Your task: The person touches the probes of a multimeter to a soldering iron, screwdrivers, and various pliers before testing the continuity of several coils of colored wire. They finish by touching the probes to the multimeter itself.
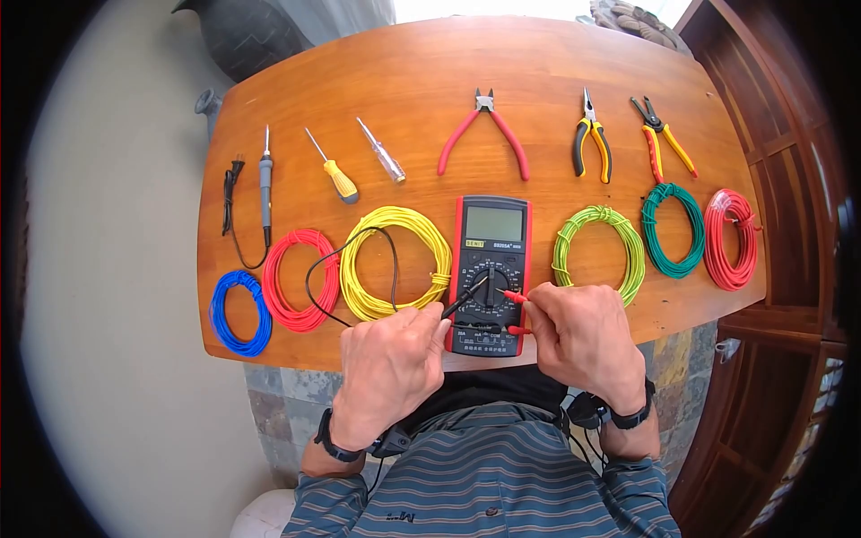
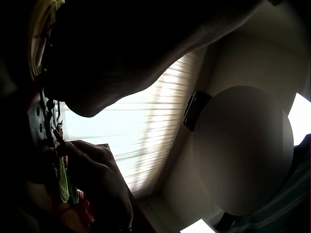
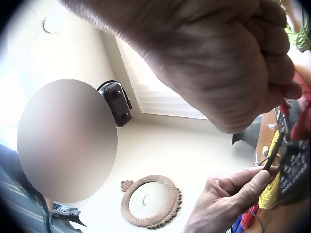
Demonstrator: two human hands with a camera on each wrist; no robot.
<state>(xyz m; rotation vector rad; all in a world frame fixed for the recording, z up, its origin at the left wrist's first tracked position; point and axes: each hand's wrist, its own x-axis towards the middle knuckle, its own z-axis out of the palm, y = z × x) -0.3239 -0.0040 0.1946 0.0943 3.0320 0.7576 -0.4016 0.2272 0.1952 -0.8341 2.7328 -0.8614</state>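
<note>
A red-and-black digital multimeter [image 1: 493, 229] lies face up at the table's front edge, its screen blank. My left hand [image 1: 395, 359] pinches a black test probe [image 1: 465, 296], whose tip slants over the dial. From the other side, my right hand [image 1: 587, 336] pinches a red test probe [image 1: 516, 296], its tip close to the black one's. A red plug [image 1: 517, 331] sits low on the meter near the right fingers. The black lead [image 1: 309, 278] loops leftward across a yellow wire coil [image 1: 357, 269]. In the right wrist view, the black probe [image 3: 275, 151] shows between left thumb and fingers.
Left of the meter lie red [image 1: 280, 287] and blue [image 1: 215, 314] wire coils; to the right, yellow-green [image 1: 560, 247], green [image 1: 698, 235] and red [image 1: 717, 242] ones. Behind are a soldering iron [image 1: 265, 193], two screwdrivers [image 1: 341, 182], cutters [image 1: 459, 142], pliers [image 1: 581, 148] and wire strippers [image 1: 656, 148].
</note>
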